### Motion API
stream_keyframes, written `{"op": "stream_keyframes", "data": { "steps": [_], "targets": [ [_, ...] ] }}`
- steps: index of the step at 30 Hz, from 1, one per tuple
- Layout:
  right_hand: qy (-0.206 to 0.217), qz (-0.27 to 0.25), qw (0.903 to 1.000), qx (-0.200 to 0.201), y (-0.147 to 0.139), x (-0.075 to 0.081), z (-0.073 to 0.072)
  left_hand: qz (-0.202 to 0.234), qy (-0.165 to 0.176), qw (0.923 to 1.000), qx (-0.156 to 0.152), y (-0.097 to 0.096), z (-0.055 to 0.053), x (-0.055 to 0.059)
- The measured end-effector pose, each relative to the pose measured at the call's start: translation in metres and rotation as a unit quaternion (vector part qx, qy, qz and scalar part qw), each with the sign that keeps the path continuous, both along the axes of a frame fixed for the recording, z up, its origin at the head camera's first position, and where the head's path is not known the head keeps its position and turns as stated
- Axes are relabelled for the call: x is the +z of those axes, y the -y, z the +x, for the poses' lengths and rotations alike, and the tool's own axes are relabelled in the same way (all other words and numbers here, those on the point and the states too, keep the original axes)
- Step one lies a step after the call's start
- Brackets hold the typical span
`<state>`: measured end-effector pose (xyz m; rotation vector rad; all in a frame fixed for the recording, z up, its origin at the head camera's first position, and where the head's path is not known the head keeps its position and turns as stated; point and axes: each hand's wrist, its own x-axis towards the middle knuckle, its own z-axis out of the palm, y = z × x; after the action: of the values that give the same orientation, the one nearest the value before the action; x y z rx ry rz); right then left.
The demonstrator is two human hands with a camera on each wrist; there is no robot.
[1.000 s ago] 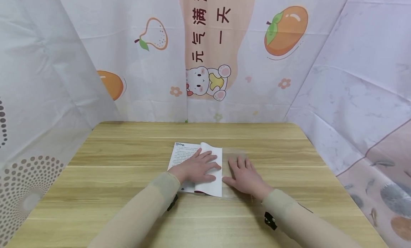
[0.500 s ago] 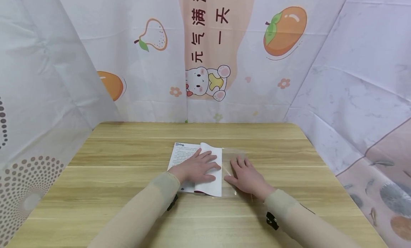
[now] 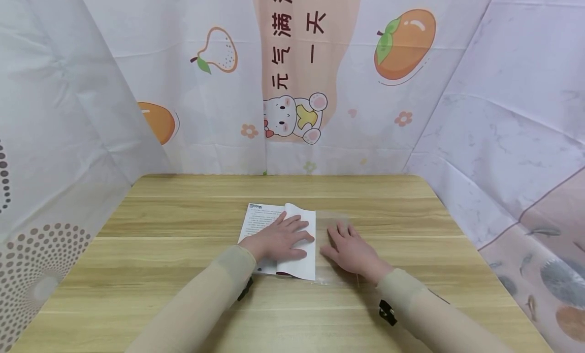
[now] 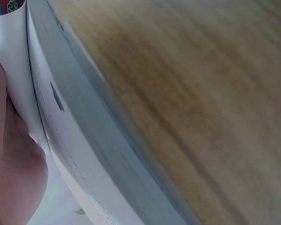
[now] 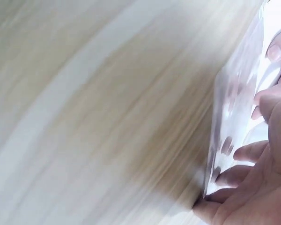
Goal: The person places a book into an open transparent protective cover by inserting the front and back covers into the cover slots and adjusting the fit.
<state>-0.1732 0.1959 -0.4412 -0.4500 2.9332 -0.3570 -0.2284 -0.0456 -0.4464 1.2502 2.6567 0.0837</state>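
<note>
An open book (image 3: 260, 223) with a printed page lies on the table, its white flap (image 3: 299, 268) folded over the right part. Spread across that flap, my left hand (image 3: 281, 241) rests with fingers apart and pointing right. A clear plastic sheet (image 3: 331, 220) extends beyond the flap's right edge. My right hand (image 3: 352, 254) lies on this sheet, fingers extended away from me and thumb toward the book. In the right wrist view the fingertips touch the plastic film (image 5: 236, 93). The left wrist view shows the book's thick page edges (image 4: 100, 136) beside the hand.
The wood-grain table (image 3: 183, 221) surrounds the book. Behind it hangs a white curtain (image 3: 219, 104) printed with fruit and a cartoon figure, and patterned cloths flank both sides. A black wrist device (image 3: 387, 312) sits below the right sleeve.
My right hand has slid slightly to the right over the plastic sheet, away from the flap's edge. The left hand has stayed in place on the flap.
</note>
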Motion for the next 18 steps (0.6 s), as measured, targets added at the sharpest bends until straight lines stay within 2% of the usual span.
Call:
{"op": "stream_keyframes", "data": {
  "steps": [18],
  "targets": [
    [0.01, -0.001, 0.9999, 0.003, 0.0088, -0.004, 0.0027, 0.001, -0.002, 1.0, 0.006, 0.0003, -0.0007, -0.0032]
  ]
}}
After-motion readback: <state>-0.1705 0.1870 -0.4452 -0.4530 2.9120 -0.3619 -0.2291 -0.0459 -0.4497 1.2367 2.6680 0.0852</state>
